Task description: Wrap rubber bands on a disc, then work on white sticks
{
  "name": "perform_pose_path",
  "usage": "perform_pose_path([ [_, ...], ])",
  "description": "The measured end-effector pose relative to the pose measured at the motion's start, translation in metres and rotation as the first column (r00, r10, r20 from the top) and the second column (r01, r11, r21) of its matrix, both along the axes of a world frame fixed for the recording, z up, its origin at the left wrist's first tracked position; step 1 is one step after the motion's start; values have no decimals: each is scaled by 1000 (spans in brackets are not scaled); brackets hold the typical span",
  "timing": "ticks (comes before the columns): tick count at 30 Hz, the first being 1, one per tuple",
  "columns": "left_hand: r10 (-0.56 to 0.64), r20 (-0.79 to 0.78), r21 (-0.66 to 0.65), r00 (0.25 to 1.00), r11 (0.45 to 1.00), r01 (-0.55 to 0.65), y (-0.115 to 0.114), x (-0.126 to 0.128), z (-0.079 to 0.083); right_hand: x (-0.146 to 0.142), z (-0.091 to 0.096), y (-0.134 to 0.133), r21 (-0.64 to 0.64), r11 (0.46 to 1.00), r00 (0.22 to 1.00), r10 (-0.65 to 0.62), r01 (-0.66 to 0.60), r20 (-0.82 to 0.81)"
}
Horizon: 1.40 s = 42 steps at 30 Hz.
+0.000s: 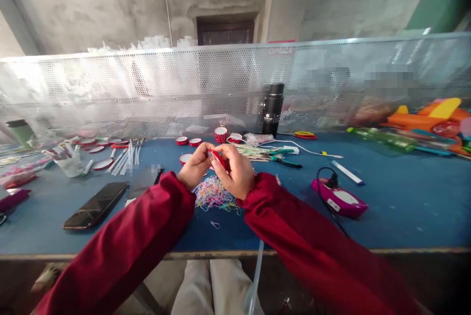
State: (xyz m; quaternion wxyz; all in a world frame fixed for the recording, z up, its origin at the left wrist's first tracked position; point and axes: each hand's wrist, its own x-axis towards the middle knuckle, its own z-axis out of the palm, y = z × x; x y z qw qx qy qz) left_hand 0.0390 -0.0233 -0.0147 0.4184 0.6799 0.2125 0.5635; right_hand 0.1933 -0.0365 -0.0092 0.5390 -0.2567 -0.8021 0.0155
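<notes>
My left hand (195, 165) and my right hand (237, 171) meet over the middle of the blue table, fingers closed round a small red item (218, 159). Fingers cover much of this item, and I cannot make out its kind. Just below the hands lies a heap of small pastel plastic loops (215, 197), shaped like little pins. One loose pale pin (215, 225) rests nearer the table's front edge. Behind my left hand is a round red-rimmed piece with a white face (185, 158).
A phone (95, 206) lies left; a purple power strip (340, 199) with a plugged-in cord lies right. Green-handled pliers (285, 162), a black flask (273, 111) and red round rolls (221, 134) stand behind. A cup of sticks (69, 164) is left. A perforated metal panel (165, 94) closes the back.
</notes>
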Motion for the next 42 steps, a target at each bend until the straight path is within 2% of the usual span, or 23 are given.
perform_pose_path([
  [5,30,63,71,998,997,-34,0,3,2,-1,-4,1,-48,998,998,43,-45,-43],
  [8,40,47,112,998,993,-45,0,7,3,-2,-5,3,-55,995,993,76,-81,-89],
  [15,185,23,146,982,972,-187,-6,14,0,-4,-7,6,-131,982,974,105,-133,-201],
  [23,261,-26,195,965,948,-251,-8,14,0,-5,-8,11,-117,991,970,27,-57,-243],
  [42,277,-49,198,960,944,-263,-10,16,1,-5,-9,15,-109,993,966,7,-37,-260],
])
